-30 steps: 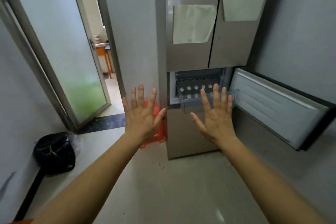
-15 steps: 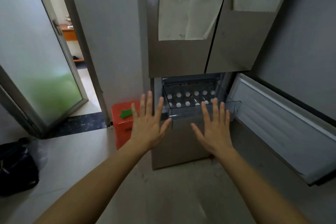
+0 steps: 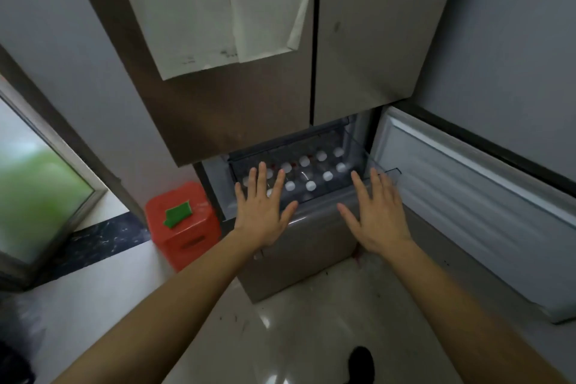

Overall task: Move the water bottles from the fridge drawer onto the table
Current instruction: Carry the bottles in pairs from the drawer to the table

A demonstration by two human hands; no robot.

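Observation:
A clear plastic fridge drawer (image 3: 358, 146) is pulled out below the fridge's two upper doors. Several water bottles (image 3: 311, 185) stand upright in it, seen from above as white caps in two rows. My left hand (image 3: 263, 209) is held flat with fingers spread over the drawer's left front, covering some caps. My right hand (image 3: 375, 212) is spread the same way at the drawer's right front corner. Neither hand holds anything. No table is in view.
The lower fridge door (image 3: 473, 206) hangs open to the right of the drawer. A red plastic stool (image 3: 182, 224) with a green piece on top stands left of the fridge. A frosted glass door (image 3: 37, 190) is at far left. Papers (image 3: 218, 9) hang on the fridge.
The view has closed in on the fridge and tilted down. Both spread hands have come forward and now sit at the drawer's front edge, the left one over the bottle caps.

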